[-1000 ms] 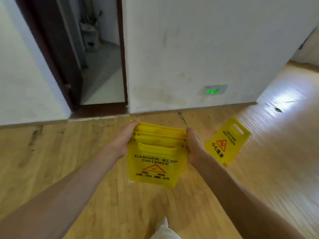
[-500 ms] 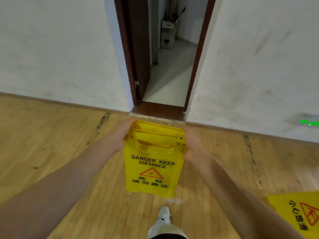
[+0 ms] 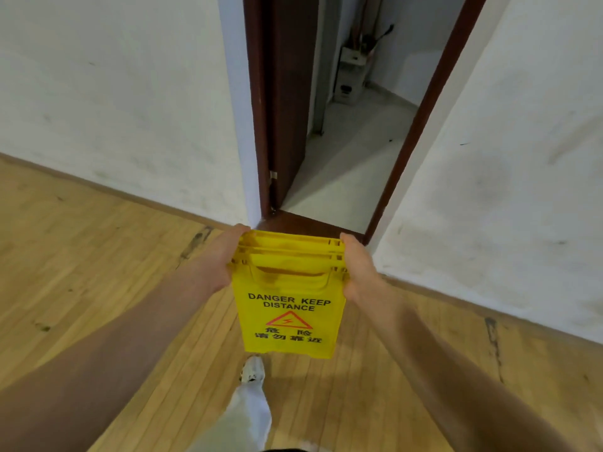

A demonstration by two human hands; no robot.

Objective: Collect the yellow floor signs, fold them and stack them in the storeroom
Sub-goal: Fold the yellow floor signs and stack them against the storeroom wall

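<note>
Gripping the folded yellow floor signs (image 3: 288, 298) by their upper edges, left hand (image 3: 225, 259) at 9 o'clock, right hand (image 3: 357, 269) at 3, presumably holds the panels flush for the doorway (image 3: 342, 177) at 12.

Arms outstretched; left hand (image 3: 225, 256) and right hand (image 3: 358, 272) tight around the sign stack (image 3: 288, 318)

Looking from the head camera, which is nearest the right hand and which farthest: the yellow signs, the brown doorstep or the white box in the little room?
1. The stack of folded yellow plastic floor signs: gripped by the right hand, on its left.
2. The dark brown wooden door threshold: on the floor just ahead.
3. The white box: far back inside the room.
</note>
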